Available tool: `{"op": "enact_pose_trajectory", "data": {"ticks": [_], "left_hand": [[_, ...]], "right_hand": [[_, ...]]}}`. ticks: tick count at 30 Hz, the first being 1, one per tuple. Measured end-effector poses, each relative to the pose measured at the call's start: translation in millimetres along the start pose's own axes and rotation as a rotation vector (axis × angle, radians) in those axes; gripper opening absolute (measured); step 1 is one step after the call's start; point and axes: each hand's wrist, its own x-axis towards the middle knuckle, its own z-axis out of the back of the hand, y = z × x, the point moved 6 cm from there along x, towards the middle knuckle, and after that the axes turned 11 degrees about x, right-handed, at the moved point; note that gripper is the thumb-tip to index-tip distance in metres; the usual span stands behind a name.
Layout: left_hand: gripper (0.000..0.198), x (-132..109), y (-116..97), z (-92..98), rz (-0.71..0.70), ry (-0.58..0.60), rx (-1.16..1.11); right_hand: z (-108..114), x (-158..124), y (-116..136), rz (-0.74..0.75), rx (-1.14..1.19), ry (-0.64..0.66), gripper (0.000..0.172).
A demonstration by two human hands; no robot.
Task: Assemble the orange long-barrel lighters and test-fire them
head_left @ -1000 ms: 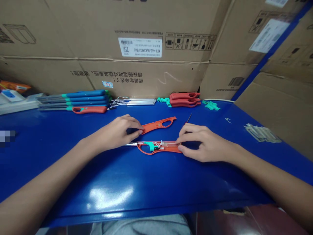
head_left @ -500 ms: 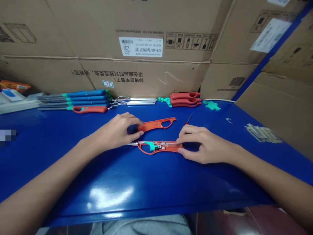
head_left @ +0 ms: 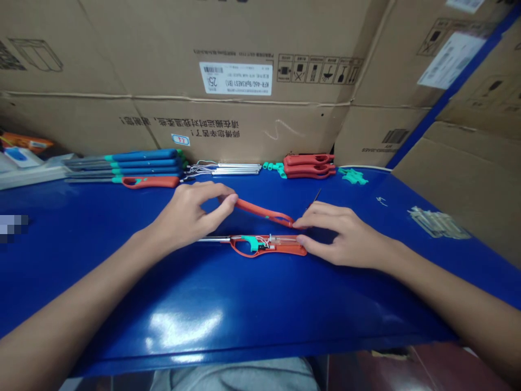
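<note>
My left hand (head_left: 201, 209) pinches one end of an orange lighter-handle half shell (head_left: 260, 210), raised and tilted on edge above the table. My right hand (head_left: 340, 231) has its thumb and fingers apart. Its fingertips are by the shell's trigger-loop end, and its thumb is at the butt of the other half shell (head_left: 291, 250), which lies on the table. In that lower shell sit a green trigger (head_left: 251, 241), white wires, a clear fuel tank (head_left: 284, 240) and a metal tube (head_left: 214, 239) reaching left under my left hand.
A screwdriver (head_left: 312, 199) lies partly behind my right hand. Along the back are finished lighters (head_left: 142, 163), metal tubes (head_left: 238, 169), red handle shells (head_left: 309, 166) and green triggers (head_left: 352, 175). Clear tanks (head_left: 437, 222) lie at right. Cardboard (head_left: 244, 125) walls the back.
My left hand has lifted the loose half shell off the table and turned it on edge, its loop end now lower right. My right hand's fingers have spread from the lower shell.
</note>
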Motion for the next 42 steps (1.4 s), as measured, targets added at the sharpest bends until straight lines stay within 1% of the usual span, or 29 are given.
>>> {"op": "enact_pose_trajectory", "data": {"ticks": [3,6,8,10,13,16,19,21,23,25,27,30,32,34,36,38,40,42], "left_hand": [[0.028,0,3,-2.4,0.103,0.034,-0.074],[0.03,2,4,-1.6,0.196,0.022,-0.194],[0.029,4,3,-1.0,0.234,0.011,-0.294],[0.027,5,-2,-1.9,0.246,0.021,-0.387],[0.019,3,-15,-5.0,0.224,0.049,-0.517],[0.011,-2,-34,-10.0,0.165,0.109,-0.621],[0.008,-8,-55,-16.2,0.066,0.213,-0.637],[0.008,-11,-66,-17.5,-0.016,0.234,-0.621],[0.009,-14,-75,-15.9,-0.092,0.195,-0.596],[0.011,-16,-80,-13.9,-0.147,0.142,-0.57],[0.013,-17,-84,-12.3,-0.185,0.104,-0.549],[0.014,-16,-84,-8.8,-0.206,0.051,-0.489],[0.011,-14,-78,-3.6,-0.202,-0.021,-0.405],[0.005,-12,-67,2.5,-0.182,-0.113,-0.305],[0.001,-10,-52,4.9,-0.101,-0.165,-0.201],[0.013,-10,-38,6.6,-0.031,-0.223,-0.102],[0.026,-10,-30,6.6,-0.011,-0.26,-0.036],[0.037,-10,-27,6.3,-0.01,-0.282,-0.003]], "right_hand": [[2,0,-4,0.004,-0.045,-0.072,0.018],[4,0,-7,0.009,-0.078,-0.121,0.015],[5,-1,-7,0.015,-0.091,-0.136,0.012],[6,-1,-5,0.01,-0.102,-0.155,0.014],[8,0,-2,-0.042,-0.068,-0.205,0.019],[7,2,3,-0.099,0.072,-0.242,0.014],[-2,3,8,-0.177,0.236,-0.221,0.016],[-11,4,12,-0.219,0.325,-0.177,0.022],[-19,4,18,-0.215,0.365,-0.123,0.029],[-23,4,25,-0.171,0.351,-0.096,0.04],[-22,4,28,-0.113,0.297,-0.109,0.047],[-15,1,27,-0.032,0.165,-0.161,0.048],[-11,-2,23,0.002,0.066,-0.18,0.048],[-8,-3,14,-0.018,-0.01,-0.168,0.048],[-7,-4,5,-0.059,-0.051,-0.136,0.047],[-8,-4,-1,-0.093,-0.07,-0.091,0.046],[-9,-4,-3,-0.118,-0.095,-0.042,0.046],[-10,-4,-3,-0.123,-0.132,-0.001,0.048]]}}
